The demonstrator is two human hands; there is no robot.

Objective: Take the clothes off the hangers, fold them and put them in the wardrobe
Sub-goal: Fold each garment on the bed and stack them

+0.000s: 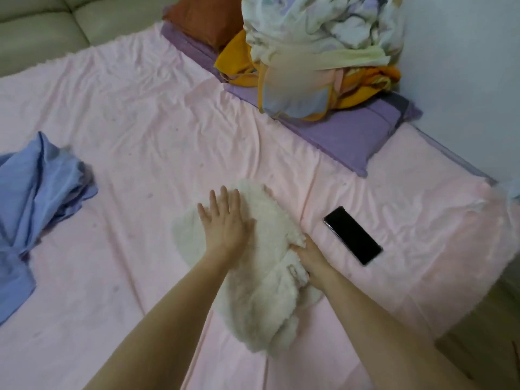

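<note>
A fluffy white garment (261,299) lies bunched on the pink bed sheet (135,142) near the bed's front edge. My left hand (225,220) lies flat on its upper part, fingers straight and spread, pressing it down. My right hand (308,257) is at the garment's right side, its fingers tucked under a fold of the fleece and gripping it. A crumpled blue garment (36,198) lies on the sheet at the far left. No hangers or wardrobe are in view.
A black phone (353,235) lies on the sheet just right of my right hand. A purple pillow (363,130) at the back right carries a pile of orange and pale floral bedding (318,46). A padded headboard (39,29) is at the back left, and a white wall (464,80) is at the right.
</note>
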